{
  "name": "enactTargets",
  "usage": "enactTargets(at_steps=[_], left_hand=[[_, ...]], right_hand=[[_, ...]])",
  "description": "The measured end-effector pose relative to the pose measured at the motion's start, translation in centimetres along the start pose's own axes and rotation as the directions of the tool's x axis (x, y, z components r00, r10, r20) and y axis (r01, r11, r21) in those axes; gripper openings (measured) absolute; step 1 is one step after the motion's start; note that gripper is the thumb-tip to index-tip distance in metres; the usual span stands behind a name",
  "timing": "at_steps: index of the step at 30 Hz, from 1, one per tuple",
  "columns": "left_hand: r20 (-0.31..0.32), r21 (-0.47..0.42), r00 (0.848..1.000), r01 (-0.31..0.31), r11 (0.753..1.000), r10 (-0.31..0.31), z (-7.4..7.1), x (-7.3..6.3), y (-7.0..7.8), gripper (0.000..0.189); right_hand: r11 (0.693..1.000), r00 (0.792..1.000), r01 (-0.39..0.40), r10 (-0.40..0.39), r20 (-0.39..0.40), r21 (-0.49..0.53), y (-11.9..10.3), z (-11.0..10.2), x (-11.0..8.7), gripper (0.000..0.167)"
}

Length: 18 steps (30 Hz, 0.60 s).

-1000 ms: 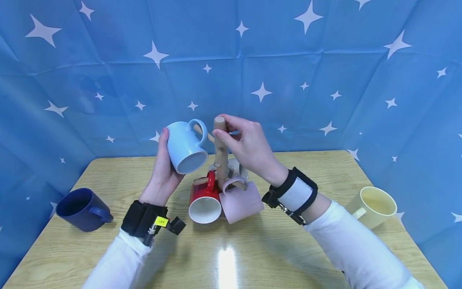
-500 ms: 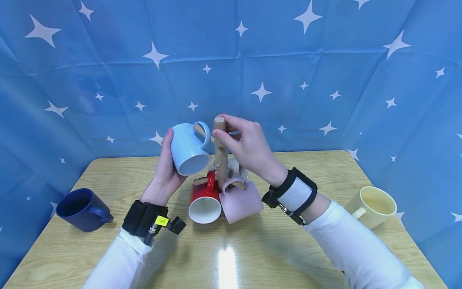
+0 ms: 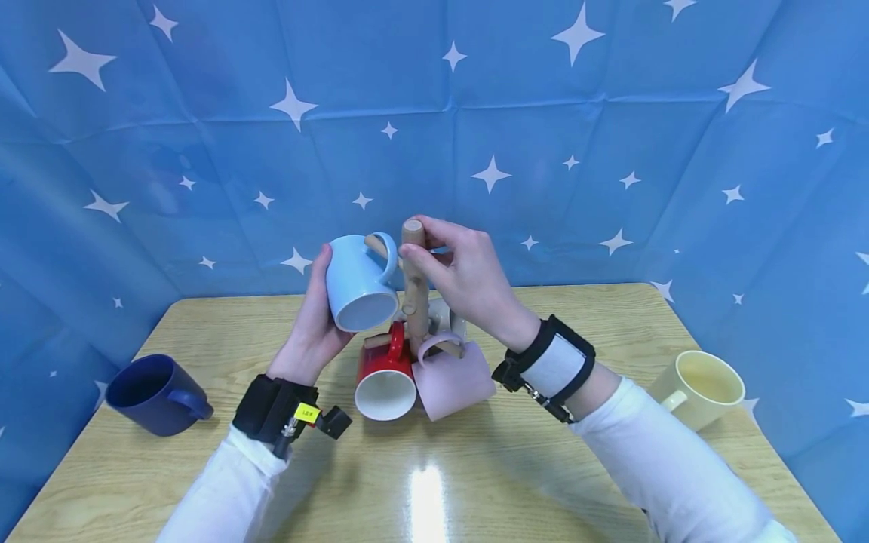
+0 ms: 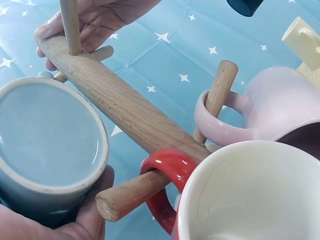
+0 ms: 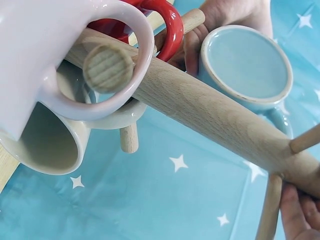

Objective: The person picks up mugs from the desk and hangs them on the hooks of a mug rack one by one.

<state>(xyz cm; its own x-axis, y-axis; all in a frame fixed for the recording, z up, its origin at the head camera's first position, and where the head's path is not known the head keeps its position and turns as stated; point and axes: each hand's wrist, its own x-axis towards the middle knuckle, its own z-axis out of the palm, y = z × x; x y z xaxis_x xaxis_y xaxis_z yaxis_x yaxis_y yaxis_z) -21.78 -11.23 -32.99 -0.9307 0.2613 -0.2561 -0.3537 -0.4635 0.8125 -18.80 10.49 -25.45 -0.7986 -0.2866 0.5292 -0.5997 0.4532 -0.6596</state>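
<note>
At the left of the table (image 3: 516, 483), the navy mug (image 3: 152, 392) stands upright, well apart from the rest. Next, the left grip (image 3: 308, 328) is wrapped round the body of the blue mug (image 3: 360, 286), which is held tilted, just left of the post (image 3: 416, 290). In the head view the mug's handle appears to ring a high peg (image 3: 373, 243); the wrist views do not settle it. The red mug (image 3: 385, 377) hangs below on the near side, the white mug (image 3: 440, 311) is partly hidden on the far side, and the pink mug (image 3: 455, 381) hangs near right. The right grip (image 3: 468, 275) pinches the post's top between thumb and fingers. Far right, the yellow mug (image 3: 706, 385) sits on the table. Letting go before the handle is seated could drop the blue mug onto the red; a slack right grip might let the post tip. Counted: one post, two grips, six visible mugs, one per colour; hidden pegs prevent a sure count.
</note>
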Motion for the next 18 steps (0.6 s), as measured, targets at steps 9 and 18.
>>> enactTargets(at_steps=[9, 18], left_hand=[[-0.014, 0.004, 1.0, -0.003, 1.0, 0.004, 0.12, 0.23, -0.2, 0.086], [-0.01, 0.046, 1.0, 0.006, 0.999, -0.006, 0.41, 0.35, -0.36, 0.086]], right_hand=[[1.0, 1.0, 0.01, -0.01, -0.008, -0.005, 0.05, 0.09, -0.02, 0.029], [1.0, 1.0, 0.009, -0.009, -0.013, -0.007, -0.01, 0.09, -0.04, 0.029]])
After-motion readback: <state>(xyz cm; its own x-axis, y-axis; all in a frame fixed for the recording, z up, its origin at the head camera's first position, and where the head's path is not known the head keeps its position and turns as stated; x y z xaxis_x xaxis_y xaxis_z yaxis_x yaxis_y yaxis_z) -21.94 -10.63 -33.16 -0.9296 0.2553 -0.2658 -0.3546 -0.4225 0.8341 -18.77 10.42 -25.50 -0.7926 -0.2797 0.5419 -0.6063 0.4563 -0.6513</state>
